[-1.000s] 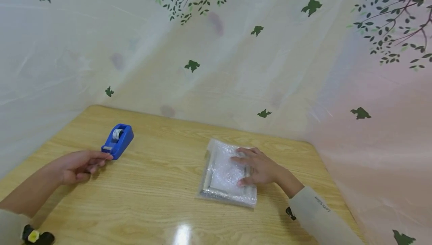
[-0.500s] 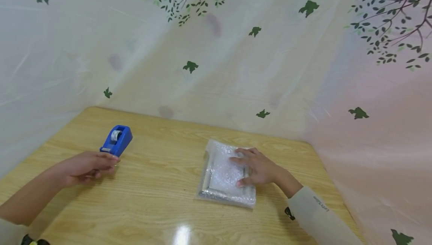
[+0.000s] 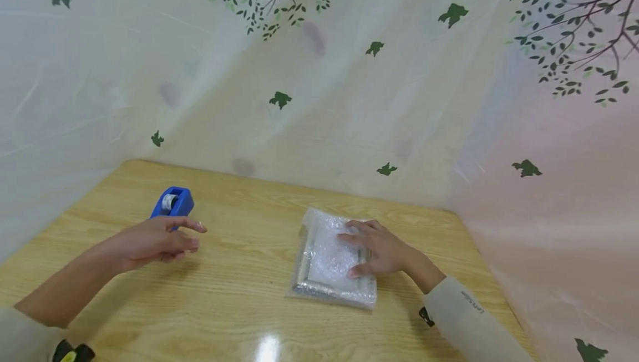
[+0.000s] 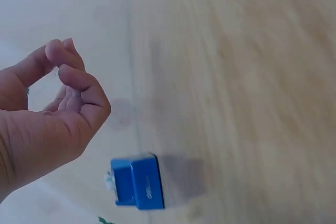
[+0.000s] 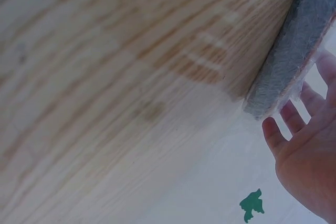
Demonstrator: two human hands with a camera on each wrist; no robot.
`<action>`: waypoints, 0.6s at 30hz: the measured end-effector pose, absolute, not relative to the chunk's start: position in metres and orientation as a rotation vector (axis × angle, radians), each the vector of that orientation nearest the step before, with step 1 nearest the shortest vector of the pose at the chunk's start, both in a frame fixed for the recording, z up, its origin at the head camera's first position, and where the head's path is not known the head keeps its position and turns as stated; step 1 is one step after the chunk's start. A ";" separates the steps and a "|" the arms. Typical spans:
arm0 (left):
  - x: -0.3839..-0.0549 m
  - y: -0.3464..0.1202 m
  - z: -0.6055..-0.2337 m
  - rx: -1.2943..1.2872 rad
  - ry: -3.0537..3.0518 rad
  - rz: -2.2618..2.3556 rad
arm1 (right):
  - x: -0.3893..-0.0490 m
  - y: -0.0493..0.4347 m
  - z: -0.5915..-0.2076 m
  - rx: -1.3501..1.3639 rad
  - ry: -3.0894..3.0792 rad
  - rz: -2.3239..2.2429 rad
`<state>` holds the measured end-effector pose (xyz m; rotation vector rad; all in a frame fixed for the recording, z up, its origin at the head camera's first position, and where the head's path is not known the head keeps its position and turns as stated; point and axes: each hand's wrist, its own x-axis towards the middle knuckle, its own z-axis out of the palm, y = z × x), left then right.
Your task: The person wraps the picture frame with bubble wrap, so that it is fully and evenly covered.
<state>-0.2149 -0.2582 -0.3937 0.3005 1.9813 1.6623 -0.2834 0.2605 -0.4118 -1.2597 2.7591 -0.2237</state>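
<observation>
In the head view my left hand [image 3: 155, 243] is raised in front of the blue tape dispenser [image 3: 182, 201], partly covering it. A faint, shiny bit of clear tape [image 3: 201, 225] shows at its fingertips. In the left wrist view the thumb and fingers of the left hand [image 4: 63, 103] are bent towards each other, and the tape cannot be made out. My right hand [image 3: 381, 248] rests with spread fingers on a flat, frame-like thing in bubble wrap [image 3: 326, 256]. The right wrist view shows the fingers of the right hand [image 5: 310, 150] along the edge of the wrapped package [image 5: 291, 51].
A light wooden table [image 3: 224, 295] carries the dispenser and the package. Pale cloth [image 3: 219, 101] printed with leaves and birds hangs behind the table and along its sides. Both sleeves are light, with dark bands or clips near the wrists.
My left hand has moved right and slightly up from the dispenser's cutter, pulling away from it. The right hand stays on the wrapped package. The head view has shifted slightly.
</observation>
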 end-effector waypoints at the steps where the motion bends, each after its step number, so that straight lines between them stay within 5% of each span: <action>1: -0.216 -0.253 -0.391 0.317 1.993 1.648 | -0.283 0.261 -0.412 -1.258 2.761 -0.221; 18: -0.235 -0.181 -0.379 0.409 2.098 1.563 | -0.281 0.259 -0.410 -1.244 2.771 -0.210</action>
